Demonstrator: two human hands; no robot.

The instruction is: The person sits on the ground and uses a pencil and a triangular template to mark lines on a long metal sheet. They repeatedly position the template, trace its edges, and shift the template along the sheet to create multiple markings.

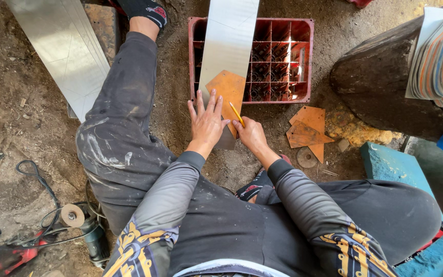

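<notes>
left hand (206,120): flat, fingers spread, palm down | right hand (251,133): curled in pinch grip

The floor is bare, packed brown dirt (21,123), scattered with small stones and grit. Sunlight falls from the top of the frame, brightening a red plastic bottle crate (303,61) at upper centre. A long grey sheet-metal panel (67,51) lies at upper left. At lower left sits an angle grinder with a black cable (85,231). A dark, rounded wooden block (380,87) fills the upper right, with a teal foam slab (393,166) below it.
</notes>
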